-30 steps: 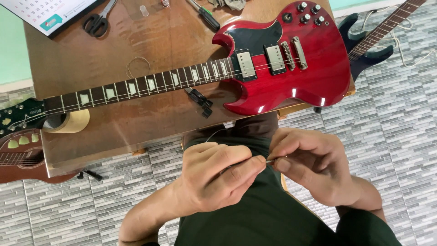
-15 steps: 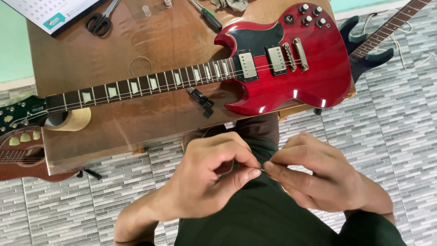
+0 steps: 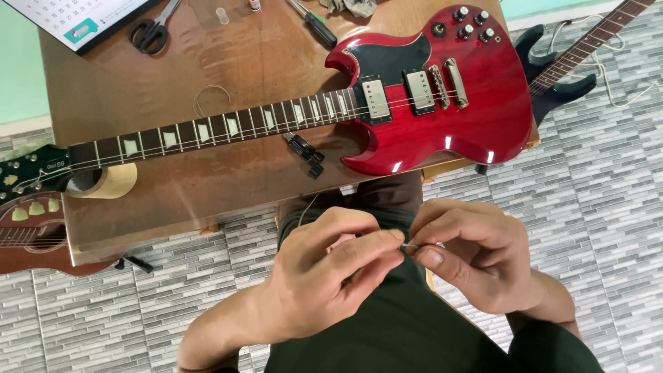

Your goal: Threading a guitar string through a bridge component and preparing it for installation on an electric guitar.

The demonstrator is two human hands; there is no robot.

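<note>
My left hand and my right hand meet over my lap, below the table edge. Between their fingertips they pinch a thin guitar string; a loop of it curves up past my left hand. A red electric guitar lies flat on the brown wooden table, its neck reaching left and resting on a roll of tape. A small black clip-like tool lies just below the neck.
Scissors, a screwdriver, a calendar and a coiled wire sit on the table's far side. A brown guitar lies at the left, a dark blue guitar at the right on the grey tiled floor.
Both hands shifted slightly lower and to the right while working the string between the fingertips. The guitar and the tools have not moved.
</note>
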